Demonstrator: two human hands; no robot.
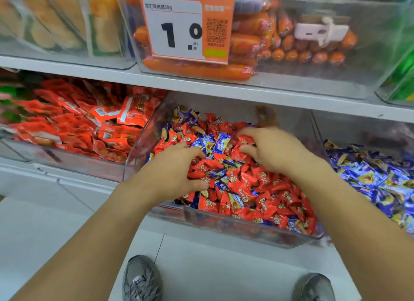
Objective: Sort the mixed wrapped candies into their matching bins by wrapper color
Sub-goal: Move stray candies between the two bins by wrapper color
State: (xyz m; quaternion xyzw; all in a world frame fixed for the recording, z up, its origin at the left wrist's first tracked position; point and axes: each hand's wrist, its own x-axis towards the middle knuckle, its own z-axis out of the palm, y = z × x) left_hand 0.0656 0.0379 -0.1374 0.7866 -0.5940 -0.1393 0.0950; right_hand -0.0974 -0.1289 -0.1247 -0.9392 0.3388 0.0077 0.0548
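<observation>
Head view: sausage bin (313,76) above, blue candies (369,177) beside mixed bin (246,233).

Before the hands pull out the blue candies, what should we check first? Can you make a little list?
1. Both hands are in the mixed bin: ok. The left hand and right hand are both on the candy pile.
2. Blue candies are within reach: ok, several lie between the hands.
3. A hand already holds only blue ones: cannot tell, the curled fingers hide what they hold.
4. The blue bin is close by: ok, it sits right beside the mixed bin, on the right.
5. The blue bin has no red ones in it: ok as far as it shows.
</observation>
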